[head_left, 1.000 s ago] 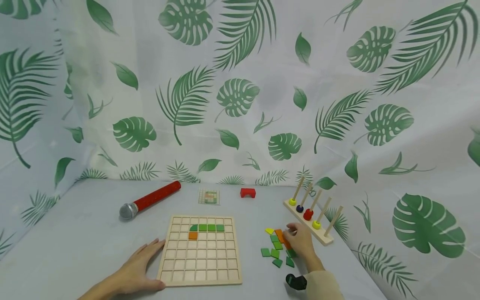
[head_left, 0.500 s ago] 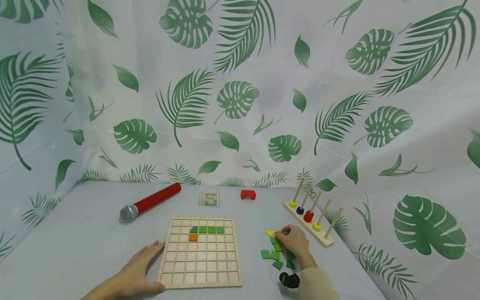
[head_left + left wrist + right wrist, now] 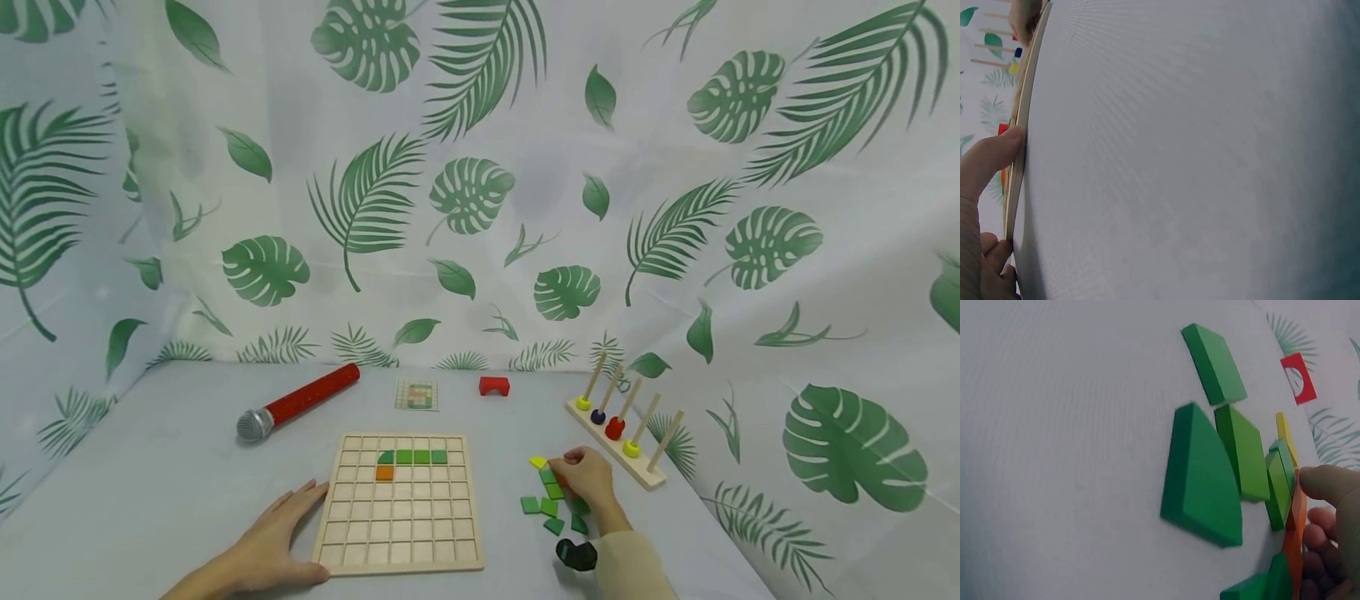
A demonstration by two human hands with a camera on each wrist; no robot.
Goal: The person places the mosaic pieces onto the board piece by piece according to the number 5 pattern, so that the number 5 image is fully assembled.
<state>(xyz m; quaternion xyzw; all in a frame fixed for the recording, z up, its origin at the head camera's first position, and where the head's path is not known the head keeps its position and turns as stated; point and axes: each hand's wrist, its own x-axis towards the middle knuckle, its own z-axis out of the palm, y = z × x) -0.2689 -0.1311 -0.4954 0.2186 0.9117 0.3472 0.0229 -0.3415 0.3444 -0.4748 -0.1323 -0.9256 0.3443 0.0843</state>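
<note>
My left hand point(image 3: 266, 546) rests against the left edge of a wooden grid board point(image 3: 401, 529), thumb near the front corner, fingers farther back. On the board sit a row of green tiles point(image 3: 422, 457) with a rounded one at its left end, and an orange tile point(image 3: 385, 473) below that. Right of the board, my right hand point(image 3: 591, 482) pinches an orange tile point(image 3: 1298, 503) between thumb and fingers; more orange shows beneath. Around it lie several loose green tiles point(image 3: 549, 507) and a yellow tile point(image 3: 537, 462). The hand partly hides the pile.
A red microphone point(image 3: 300, 402) lies back left. Behind the board are a small pattern card point(image 3: 417, 395) and a red arch block point(image 3: 494, 386). A peg stand with beads point(image 3: 615, 442) stands right of the right hand. A black object point(image 3: 576, 554) is by the right sleeve.
My right hand has shifted slightly left over the orange tiles, and its fingers now cover most of them. The left hand and the board stay put.
</note>
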